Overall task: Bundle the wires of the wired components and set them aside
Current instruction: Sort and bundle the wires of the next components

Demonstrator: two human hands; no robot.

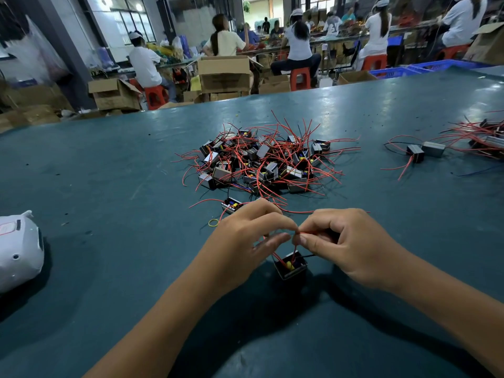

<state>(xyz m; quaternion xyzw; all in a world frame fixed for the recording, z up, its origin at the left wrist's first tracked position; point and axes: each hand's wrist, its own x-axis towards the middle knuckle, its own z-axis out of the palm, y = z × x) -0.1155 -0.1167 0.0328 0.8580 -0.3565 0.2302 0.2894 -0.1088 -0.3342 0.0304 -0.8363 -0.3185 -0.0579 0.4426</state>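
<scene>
Head view, item in hand: one small black wired component (291, 267), open top up, yellow part visible inside, standing on the green table (109, 165) between the two wrists. Red wires (296, 248) rise from it to the fingertips; a black lead runs off towards the right hand. Left hand (245, 238): fingers curled, thumb and forefinger pinching the red wires just above the component. Right hand (346, 241): fingers curled, thumb and forefinger pinching the same wires, tips almost touching those of the left hand. Beyond the component: yellow rubber band (213, 222), lying loose, just left of the left hand; one stray component (231, 205) beside it; further back, the main pile (261, 162) of unbundled components with red wires tangled. Far right of the component: a smaller group (463, 143), apparently set aside. Far left: white plastic object (19, 249), part out of frame. Risks, judged: wires are springy and may slip the pinch and unfold before the band goes on; the band is out of reach of either hand unless one lets go; the black lead may be left out of the bundle; a pull upward may tip the light component over.
</scene>
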